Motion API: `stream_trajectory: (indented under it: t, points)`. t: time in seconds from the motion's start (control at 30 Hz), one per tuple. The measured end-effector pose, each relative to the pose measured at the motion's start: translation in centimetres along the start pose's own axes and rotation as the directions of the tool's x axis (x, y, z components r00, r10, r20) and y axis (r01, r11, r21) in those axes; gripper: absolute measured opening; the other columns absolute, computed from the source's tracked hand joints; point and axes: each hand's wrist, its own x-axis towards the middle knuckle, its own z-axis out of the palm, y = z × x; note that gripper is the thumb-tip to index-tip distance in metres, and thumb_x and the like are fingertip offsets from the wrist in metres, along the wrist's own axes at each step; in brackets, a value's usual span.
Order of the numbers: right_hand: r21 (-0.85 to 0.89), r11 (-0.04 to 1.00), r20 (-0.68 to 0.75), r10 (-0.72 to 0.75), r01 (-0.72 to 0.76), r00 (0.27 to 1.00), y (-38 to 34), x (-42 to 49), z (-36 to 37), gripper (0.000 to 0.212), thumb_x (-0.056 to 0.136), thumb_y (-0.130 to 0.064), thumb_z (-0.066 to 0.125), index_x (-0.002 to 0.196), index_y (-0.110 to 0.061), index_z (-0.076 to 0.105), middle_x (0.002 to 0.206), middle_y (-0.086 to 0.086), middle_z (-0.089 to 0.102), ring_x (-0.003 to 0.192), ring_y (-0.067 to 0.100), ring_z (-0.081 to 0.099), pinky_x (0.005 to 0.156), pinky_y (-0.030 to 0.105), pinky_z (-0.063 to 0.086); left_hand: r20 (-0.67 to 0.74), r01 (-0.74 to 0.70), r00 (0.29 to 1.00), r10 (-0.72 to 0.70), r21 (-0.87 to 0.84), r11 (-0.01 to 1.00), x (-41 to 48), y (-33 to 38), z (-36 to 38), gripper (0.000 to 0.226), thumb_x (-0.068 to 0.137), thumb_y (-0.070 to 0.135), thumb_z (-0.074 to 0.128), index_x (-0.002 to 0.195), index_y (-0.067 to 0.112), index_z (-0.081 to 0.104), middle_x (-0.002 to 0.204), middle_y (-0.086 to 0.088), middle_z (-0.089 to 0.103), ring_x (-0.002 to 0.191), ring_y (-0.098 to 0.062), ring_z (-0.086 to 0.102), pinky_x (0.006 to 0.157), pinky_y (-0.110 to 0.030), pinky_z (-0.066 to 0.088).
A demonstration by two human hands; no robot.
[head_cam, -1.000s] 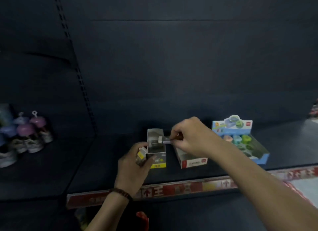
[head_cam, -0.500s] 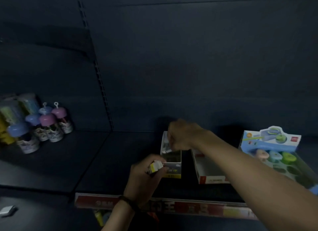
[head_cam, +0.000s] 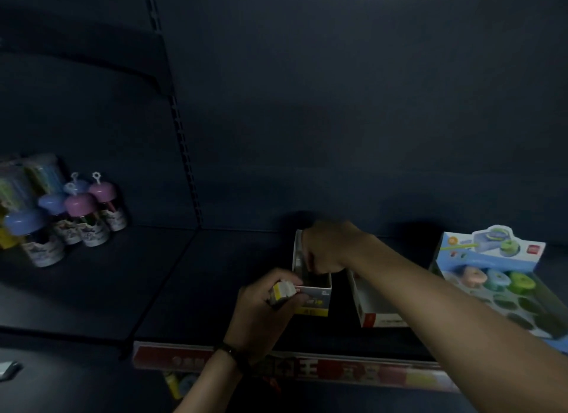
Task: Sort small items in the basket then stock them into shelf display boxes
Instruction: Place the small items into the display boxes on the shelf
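Note:
A small open display box (head_cam: 319, 289) with a yellow front stands on the dark shelf (head_cam: 215, 289). My right hand (head_cam: 329, 248) reaches down into it with curled fingers that pinch a small eraser; the fingertips and eraser are mostly hidden inside the box. Just left of the box's front corner, my left hand (head_cam: 261, 311) grips a few small white and yellow erasers (head_cam: 282, 291).
A white and red open box (head_cam: 368, 305) stands right of the yellow one. Farther right is a blue display box (head_cam: 491, 249) with round pastel items. Capped bottles (head_cam: 83, 215) stand at the far left. A red price strip (head_cam: 338, 372) runs along the shelf edge.
My right hand has carried the eraser from above the box down into it. The view has shifted, so the bottles on the left now show more fully.

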Motion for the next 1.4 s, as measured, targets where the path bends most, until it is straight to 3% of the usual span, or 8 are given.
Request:
stream_trajectory:
  t: [0.2,0.3,0.47,0.67,0.87,1.03,1.13,1.4]
  points:
    - [0.088,0.996,-0.019,0.015,-0.013,1.0,0.1,-0.6,-0.4,0.014,0.097,-0.023,0.062,0.098,-0.021,0.076,0.097,-0.001,0.071,0.094,0.021,0.069,0.084,0.037,0.06,-0.025,-0.004,1.0,0.003,-0.044,0.999,-0.3,0.2,-0.5,0.023,0.094,0.014,0.075,0.111,0.026,0.064,0.084,0.002,0.071,0.07,-0.01,0.065,0.06,-0.031,0.053]
    - [0.265,0.964,-0.243,0.069,-0.002,0.968,0.9,-1.9,-0.3,0.022,0.097,-0.027,0.064,0.11,-0.038,0.079,0.111,-0.013,0.075,0.105,0.013,0.07,0.088,0.028,0.056,-0.032,0.043,0.998,-0.053,-0.259,0.965,-0.4,0.0,-1.0,0.026,0.086,0.012,0.064,0.111,0.017,0.057,0.084,-0.004,0.063,0.068,-0.016,0.051,0.058,-0.034,0.043]
    - [0.641,0.719,-0.55,0.186,0.269,0.814,-1.1,-5.1,2.5,0.019,0.09,-0.025,0.078,0.102,-0.038,0.082,0.087,-0.022,0.073,0.085,-0.003,0.069,0.081,0.024,0.058,-0.094,0.044,0.99,-0.108,-0.519,0.853,-0.2,0.6,-1.3,0.022,0.093,0.01,0.055,0.108,-0.003,0.045,0.084,-0.012,0.049,0.062,-0.021,0.036,0.053,-0.03,0.034]
    - [0.437,0.861,-0.548,0.025,0.261,0.836,-4.7,-5.0,3.6,0.044,0.089,-0.054,0.063,0.13,-0.041,0.069,0.108,-0.024,0.057,0.1,0.003,0.06,0.084,0.033,0.055,-0.17,-0.067,0.985,-0.014,-0.46,0.886,-0.7,1.5,-1.1,0.013,0.102,0.012,0.05,0.109,0.002,0.048,0.077,-0.007,0.046,0.06,-0.018,0.037,0.052,-0.027,0.036]
    - [0.559,0.773,-0.513,0.037,0.301,0.858,-5.3,-5.2,3.9,0.008,0.088,-0.044,0.072,0.088,-0.036,0.073,0.094,-0.017,0.069,0.091,0.002,0.063,0.078,0.033,0.056,-0.229,-0.113,0.973,0.019,-0.407,0.906,-1.0,1.3,-1.4,0.018,0.101,0.01,0.047,0.118,0.005,0.043,0.086,-0.001,0.056,0.065,-0.021,0.049,0.057,-0.033,0.046]
    - [0.676,0.643,-0.608,0.212,0.36,0.765,-3.9,-5.6,2.8,0.011,0.095,-0.02,0.074,0.089,-0.028,0.068,0.083,-0.012,0.07,0.082,0.002,0.066,0.072,0.022,0.049,-0.261,-0.13,0.964,0.046,-0.315,0.94,-1.2,1.5,-1.1,0.015,0.104,0.016,0.046,0.117,0.008,0.047,0.082,-0.009,0.059,0.069,-0.029,0.056,0.063,-0.044,0.052]
    - [0.707,0.58,-0.65,0.308,0.405,0.694,-1.5,-6.3,1.1,0.019,0.098,-0.012,0.067,0.091,-0.03,0.065,0.084,-0.009,0.07,0.079,0.009,0.067,0.073,0.023,0.051,-0.203,-0.085,0.978,0.053,-0.153,0.985,-0.9,0.9,-1.0,0.01,0.105,0.02,0.055,0.115,0.022,0.052,0.08,0.007,0.056,0.067,-0.013,0.051,0.061,-0.035,0.047]
    - [0.551,0.829,-0.376,0.14,0.1,0.916,0.9,-4.4,0.8,0.017,0.099,-0.028,0.074,0.116,-0.03,0.076,0.096,-0.019,0.07,0.092,-0.001,0.067,0.081,0.022,0.052,-0.015,0.0,1.0,0.0,0.004,1.0,-0.8,1.2,-0.3,0.022,0.1,0.019,0.069,0.106,0.026,0.049,0.08,0.016,0.058,0.066,-0.001,0.052,0.06,-0.017,0.044]
